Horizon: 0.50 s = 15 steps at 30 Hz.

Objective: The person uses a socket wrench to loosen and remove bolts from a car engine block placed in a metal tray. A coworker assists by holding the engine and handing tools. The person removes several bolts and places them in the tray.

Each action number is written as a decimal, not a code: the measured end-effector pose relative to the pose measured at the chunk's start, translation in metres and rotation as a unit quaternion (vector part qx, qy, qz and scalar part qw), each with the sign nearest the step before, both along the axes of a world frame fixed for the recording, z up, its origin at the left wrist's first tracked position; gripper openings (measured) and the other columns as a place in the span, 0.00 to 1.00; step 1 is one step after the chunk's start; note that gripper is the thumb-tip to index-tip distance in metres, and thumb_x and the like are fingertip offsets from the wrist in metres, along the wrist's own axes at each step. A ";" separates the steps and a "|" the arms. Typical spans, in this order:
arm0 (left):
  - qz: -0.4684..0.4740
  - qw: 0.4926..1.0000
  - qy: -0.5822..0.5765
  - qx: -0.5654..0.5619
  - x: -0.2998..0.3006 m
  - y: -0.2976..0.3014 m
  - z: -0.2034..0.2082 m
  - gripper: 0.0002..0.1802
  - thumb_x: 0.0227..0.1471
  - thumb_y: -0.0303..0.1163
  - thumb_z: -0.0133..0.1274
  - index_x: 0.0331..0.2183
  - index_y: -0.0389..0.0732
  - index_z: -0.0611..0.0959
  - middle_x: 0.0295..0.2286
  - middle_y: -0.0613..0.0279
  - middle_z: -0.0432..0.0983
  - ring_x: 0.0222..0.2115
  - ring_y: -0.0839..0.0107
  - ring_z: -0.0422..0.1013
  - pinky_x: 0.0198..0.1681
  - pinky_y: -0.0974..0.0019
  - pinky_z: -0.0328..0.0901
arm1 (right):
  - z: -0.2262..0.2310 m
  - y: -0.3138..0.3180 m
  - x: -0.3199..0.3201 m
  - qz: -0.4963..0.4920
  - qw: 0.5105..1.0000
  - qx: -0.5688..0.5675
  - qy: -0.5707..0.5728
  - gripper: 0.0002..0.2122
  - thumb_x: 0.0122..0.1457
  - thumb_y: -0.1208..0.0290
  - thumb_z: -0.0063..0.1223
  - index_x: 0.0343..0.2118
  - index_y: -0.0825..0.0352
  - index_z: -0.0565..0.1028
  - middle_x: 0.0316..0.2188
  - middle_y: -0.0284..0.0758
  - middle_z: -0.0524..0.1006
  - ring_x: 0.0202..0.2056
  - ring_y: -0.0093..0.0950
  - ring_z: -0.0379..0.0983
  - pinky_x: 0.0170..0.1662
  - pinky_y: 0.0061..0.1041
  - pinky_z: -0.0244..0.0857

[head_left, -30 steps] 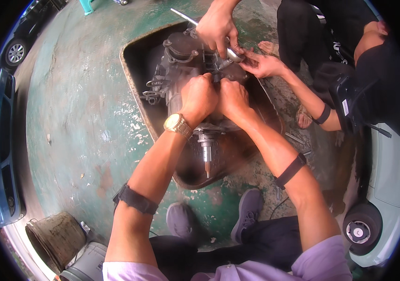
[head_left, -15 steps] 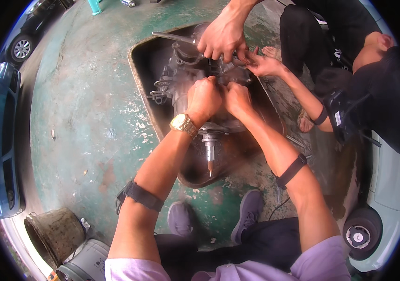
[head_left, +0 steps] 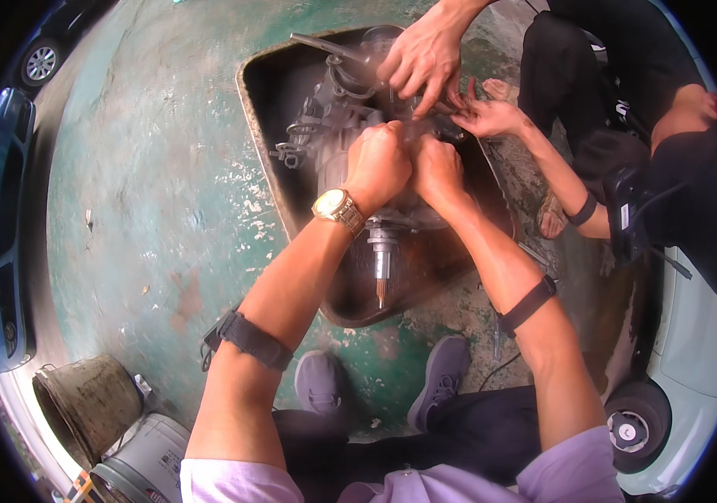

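Note:
A grey metal gearbox (head_left: 333, 168) lies in a dark, rusty-edged metal pan (head_left: 261, 142) on the floor, its splined shaft (head_left: 382, 261) pointing toward me. My left hand (head_left: 379, 163), with a gold watch on the wrist, is a closed fist over the middle of the housing. Right beside it, my right hand (head_left: 438, 172) is closed too, knuckles up. Whatever the fingers of both grip is hidden beneath them. Just beyond, a co-worker's hand (head_left: 426, 59) reaches down with fingers loosely spread over the housing. The co-worker's other hand (head_left: 493, 116) is held palm up at its right side.
A metal bar (head_left: 325, 45) sticks out over the pan's far left edge. The co-worker crouches at the right, near a pale car (head_left: 706, 335). Two buckets, one grimy (head_left: 94, 402) and one grey (head_left: 153, 457), stand at lower left. A blue bumper (head_left: 6, 235) is at far left.
The view has shifted slightly. My fists stay together over the gearbox, with a small shift. The co-worker's upper hand has loosened, its fingers now stretched downward nearer my hands.

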<state>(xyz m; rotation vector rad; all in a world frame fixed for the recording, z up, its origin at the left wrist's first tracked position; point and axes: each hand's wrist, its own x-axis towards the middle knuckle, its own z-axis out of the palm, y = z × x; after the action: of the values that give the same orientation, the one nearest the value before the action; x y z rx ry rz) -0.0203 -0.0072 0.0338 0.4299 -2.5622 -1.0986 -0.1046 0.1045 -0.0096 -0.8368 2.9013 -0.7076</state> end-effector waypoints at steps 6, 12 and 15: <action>0.003 1.000 0.000 0.018 0.002 0.003 0.003 0.10 0.53 0.31 0.51 0.32 0.36 0.82 0.30 0.40 0.79 0.35 0.43 0.75 0.39 0.47 0.68 | -0.004 -0.002 0.000 -0.038 0.996 -0.047 -0.067 0.17 0.60 0.60 0.50 0.29 0.73 0.78 0.34 0.57 0.77 0.42 0.57 0.73 0.47 0.48 0.67; 0.011 0.999 -0.046 -0.007 -0.002 0.002 0.001 0.09 0.51 0.30 0.52 0.32 0.35 0.82 0.30 0.39 0.78 0.36 0.42 0.75 0.40 0.47 0.68 | 0.003 0.002 -0.009 -0.024 0.993 -0.075 -0.092 0.19 0.59 0.58 0.52 0.27 0.73 0.77 0.29 0.57 0.77 0.38 0.55 0.75 0.42 0.47 0.67; 0.006 1.000 0.005 0.020 0.002 0.001 0.001 0.09 0.49 0.27 0.52 0.33 0.34 0.82 0.30 0.39 0.78 0.36 0.41 0.74 0.41 0.48 0.69 | 0.005 0.002 -0.002 -0.010 0.997 -0.066 -0.028 0.19 0.58 0.57 0.55 0.25 0.73 0.76 0.25 0.56 0.76 0.34 0.54 0.75 0.36 0.46 0.67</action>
<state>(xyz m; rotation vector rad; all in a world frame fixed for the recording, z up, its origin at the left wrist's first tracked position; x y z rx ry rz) -0.0184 -0.0065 0.0352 0.4485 -2.5298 -1.1476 -0.1070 0.1067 -0.0050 -0.7882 2.8428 -0.9175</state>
